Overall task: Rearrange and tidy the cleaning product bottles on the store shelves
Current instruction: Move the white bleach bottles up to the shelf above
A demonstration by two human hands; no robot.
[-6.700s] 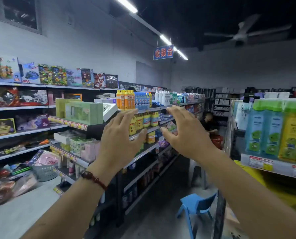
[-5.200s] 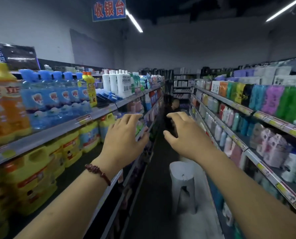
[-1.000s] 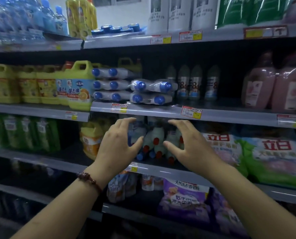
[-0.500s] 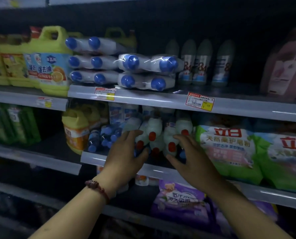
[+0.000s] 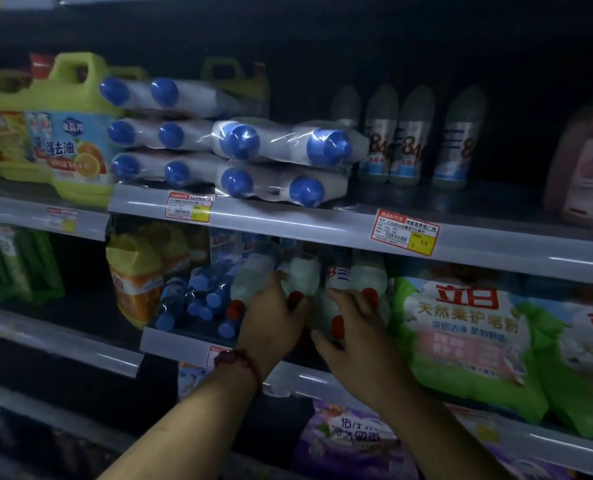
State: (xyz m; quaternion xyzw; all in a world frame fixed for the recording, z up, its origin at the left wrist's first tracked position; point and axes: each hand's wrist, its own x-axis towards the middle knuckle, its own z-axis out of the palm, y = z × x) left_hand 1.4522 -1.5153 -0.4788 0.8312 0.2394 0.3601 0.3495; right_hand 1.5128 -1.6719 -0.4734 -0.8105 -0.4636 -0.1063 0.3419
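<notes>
hands reaching into middle shelf (image 5: 184,336) | left hand (image 5: 271,323) spread, cupping white plastic red-capped bottles (image 5: 302,278), apparently steadying them | right hand (image 5: 354,327) spread, fingers lying on same leaning cluster, likely for straightening | grip closure: cannot tell

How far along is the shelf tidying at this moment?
Barely begun. Done: nothing visibly. In hand: left hand and right hand rest on the red-capped white bottles on the middle shelf. Left: those, the jumbled blue-capped bottles beside them, and the askew wrapped packs above.
</notes>
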